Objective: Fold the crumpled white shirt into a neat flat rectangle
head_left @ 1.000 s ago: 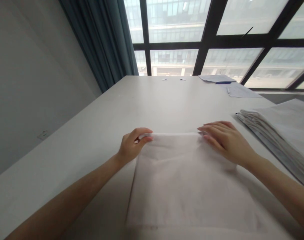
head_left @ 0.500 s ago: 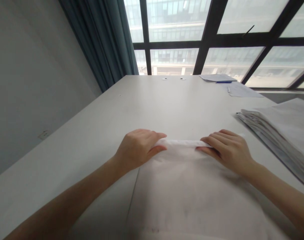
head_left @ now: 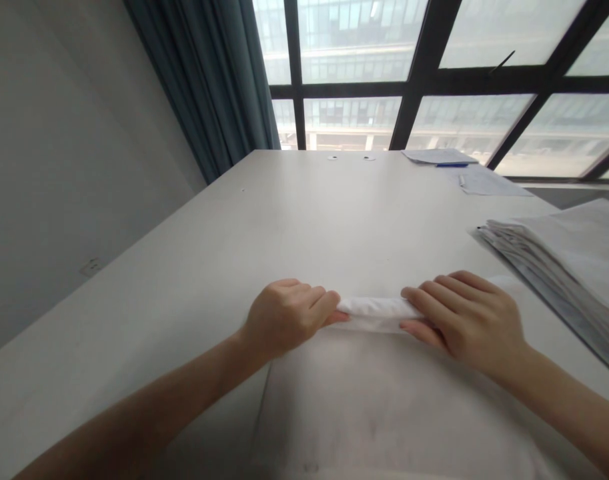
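A thin, soft white sheet [head_left: 384, 393] lies in front of me, its far edge rolled into a narrow band [head_left: 374, 307]. I cannot tell whether it is cloth or another limp material. My left hand [head_left: 294, 315] grips the left end of that band, fingers curled over the top and thumb tip below. Around the right end, my right hand [head_left: 461, 317] is closed the same way, its thumb under the roll. Only a short stretch of the band shows between the hands. The near end of the sheet runs out of view at the bottom.
The white table [head_left: 314, 220] reaches to the window [head_left: 354, 123]. On the right lies a thick stack of folded white sheets [head_left: 574, 260]. Papers [head_left: 494, 181] and a blue pen [head_left: 451, 165] are at the far right. A dark blue curtain [head_left: 214, 80] hangs at the left.
Both hands have moved toward me with the sheet's far edge. The rolled band looks thicker, and the fingers have curled further over it.
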Demonstrator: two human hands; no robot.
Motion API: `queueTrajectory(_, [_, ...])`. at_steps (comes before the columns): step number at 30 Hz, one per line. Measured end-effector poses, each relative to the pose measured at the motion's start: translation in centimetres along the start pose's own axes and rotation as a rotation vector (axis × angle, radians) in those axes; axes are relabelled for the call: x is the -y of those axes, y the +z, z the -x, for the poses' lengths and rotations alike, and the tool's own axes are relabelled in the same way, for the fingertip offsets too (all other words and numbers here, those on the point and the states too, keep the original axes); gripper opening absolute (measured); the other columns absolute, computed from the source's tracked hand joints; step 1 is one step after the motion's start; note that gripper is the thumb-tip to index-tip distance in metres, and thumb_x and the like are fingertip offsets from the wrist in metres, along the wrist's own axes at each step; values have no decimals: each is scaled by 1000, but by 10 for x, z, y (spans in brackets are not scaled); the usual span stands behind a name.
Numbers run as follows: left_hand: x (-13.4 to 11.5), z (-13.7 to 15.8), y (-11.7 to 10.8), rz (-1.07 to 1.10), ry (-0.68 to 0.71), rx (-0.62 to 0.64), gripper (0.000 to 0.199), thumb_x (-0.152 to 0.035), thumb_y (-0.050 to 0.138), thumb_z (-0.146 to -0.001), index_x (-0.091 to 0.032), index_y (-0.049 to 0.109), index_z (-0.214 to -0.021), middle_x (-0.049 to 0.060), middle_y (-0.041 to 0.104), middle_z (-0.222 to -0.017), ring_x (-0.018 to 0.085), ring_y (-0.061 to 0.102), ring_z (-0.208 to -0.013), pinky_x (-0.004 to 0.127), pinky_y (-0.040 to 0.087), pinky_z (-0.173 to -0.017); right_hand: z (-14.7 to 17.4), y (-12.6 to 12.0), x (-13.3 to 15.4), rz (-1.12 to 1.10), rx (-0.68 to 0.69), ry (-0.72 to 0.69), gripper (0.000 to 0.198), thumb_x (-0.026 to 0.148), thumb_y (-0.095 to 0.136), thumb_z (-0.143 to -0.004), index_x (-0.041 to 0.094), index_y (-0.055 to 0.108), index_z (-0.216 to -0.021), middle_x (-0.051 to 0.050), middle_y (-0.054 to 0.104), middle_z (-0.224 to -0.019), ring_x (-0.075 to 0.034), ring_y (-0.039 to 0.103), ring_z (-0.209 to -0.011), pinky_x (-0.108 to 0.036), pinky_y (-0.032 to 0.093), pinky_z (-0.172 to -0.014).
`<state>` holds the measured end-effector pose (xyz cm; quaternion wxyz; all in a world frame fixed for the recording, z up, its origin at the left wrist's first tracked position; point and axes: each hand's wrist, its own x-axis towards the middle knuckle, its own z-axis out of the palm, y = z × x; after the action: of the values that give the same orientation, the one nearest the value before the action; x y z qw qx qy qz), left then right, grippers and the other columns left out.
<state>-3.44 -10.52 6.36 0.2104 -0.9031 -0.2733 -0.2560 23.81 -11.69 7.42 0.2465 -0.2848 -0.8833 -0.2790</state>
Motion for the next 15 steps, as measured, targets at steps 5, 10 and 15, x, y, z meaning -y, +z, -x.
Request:
queueTrajectory(5, [2, 5, 6, -53, 87, -89, 36, -36, 44, -102, -17, 60, -75, -6, 51, -51, 10, 49, -47, 25, 37, -52, -2, -1, 0, 32, 83, 70, 43, 44, 45, -99, 19, 58, -66, 1, 54, -55, -15, 50, -52, -31, 33, -58])
queueTrajectory(10, [-4, 2, -1, -28, 9, -1, 28, -34, 45, -101, -16, 63, -88, -4, 59, -59, 12, 57, -53, 25, 42, -55, -1, 1, 4, 48, -29, 2, 35, 34, 59, -94, 19, 54, -62, 2, 54, -53, -14, 45, -51, -31, 31, -56])
queueTrajectory(15, [-17, -5, -7, 132, -115, 114, 36, -40, 35, -103, -16, 61, -105, 1, 68, -75, 15, 65, -64, 27, 48, -62, 2, 1, 9, -5, -99, -77, 28, 32, 64, -90, 18, 58, -67, 0, 61, -58, -14, 46, -53, -31, 33, -55])
